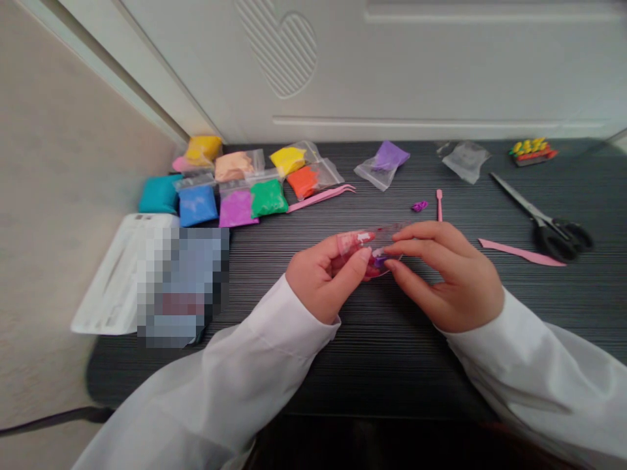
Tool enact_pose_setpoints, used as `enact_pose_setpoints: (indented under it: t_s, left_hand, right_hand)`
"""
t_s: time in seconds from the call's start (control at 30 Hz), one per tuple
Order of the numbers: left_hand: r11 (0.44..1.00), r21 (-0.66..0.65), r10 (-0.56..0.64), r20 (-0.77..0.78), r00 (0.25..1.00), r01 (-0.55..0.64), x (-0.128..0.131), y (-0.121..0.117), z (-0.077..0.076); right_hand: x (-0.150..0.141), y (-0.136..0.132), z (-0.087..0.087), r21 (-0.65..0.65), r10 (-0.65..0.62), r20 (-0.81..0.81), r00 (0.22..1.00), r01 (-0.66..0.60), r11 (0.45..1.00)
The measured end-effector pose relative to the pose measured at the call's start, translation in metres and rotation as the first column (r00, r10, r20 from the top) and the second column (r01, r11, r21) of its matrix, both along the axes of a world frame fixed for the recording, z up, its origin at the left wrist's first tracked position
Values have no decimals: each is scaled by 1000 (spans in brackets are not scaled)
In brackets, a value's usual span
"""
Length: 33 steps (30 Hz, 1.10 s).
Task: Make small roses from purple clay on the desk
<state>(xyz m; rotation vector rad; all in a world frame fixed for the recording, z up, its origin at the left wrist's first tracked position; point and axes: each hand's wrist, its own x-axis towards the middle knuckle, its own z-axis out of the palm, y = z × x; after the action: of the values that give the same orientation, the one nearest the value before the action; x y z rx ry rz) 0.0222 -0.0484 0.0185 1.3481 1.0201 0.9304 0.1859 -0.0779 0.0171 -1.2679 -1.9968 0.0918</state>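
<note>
snugly curled inward, the left hand (321, 277) and right hand (445, 277) both pinch a small clear plastic packet (369, 251) with purple and red inside, held centrally over the dark ridged table (392, 365).

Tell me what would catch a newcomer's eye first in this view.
Small clear bags of brightly coloured modelling clay crowd the far left of the dark ribbed tabletop. At the centre, the person's left hand and right hand pinch a clear plastic piece holding red and purple clay. Off to the right lie black-handled steel scissors.
</note>
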Motion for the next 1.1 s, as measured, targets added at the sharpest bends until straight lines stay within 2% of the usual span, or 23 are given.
enact_pose_setpoints:
  t_s: [0.27, 0.4, 0.73, 0.9, 1.1]
  left_hand:
    - [999, -21, -47, 51, 998, 49, 1, -2, 0]
    - [999, -3, -53, -3, 999, 53, -1, -1, -1]
    - [999, 32, 31, -58, 998, -29, -1, 6, -1]
    - [995, 37, 93, -52, 994, -91, -9, 23, 0]
    - [988, 12, 152, -111, 982, -152, -27, 61, -12]
  right_hand:
    - [0, 0, -2, 5, 21, 27, 999, -21, 1000]
    - [-1, -1, -2, -18, 8, 21, 1000, -8, 1000]
    - [-1, -1, 2, -107, -51, -102, 993, 40, 993]
    - [1, 0, -2, -235, -88, -242, 966, 30, 972]
    - [5, 5, -12, -473, -195, -484, 853, -67, 879]
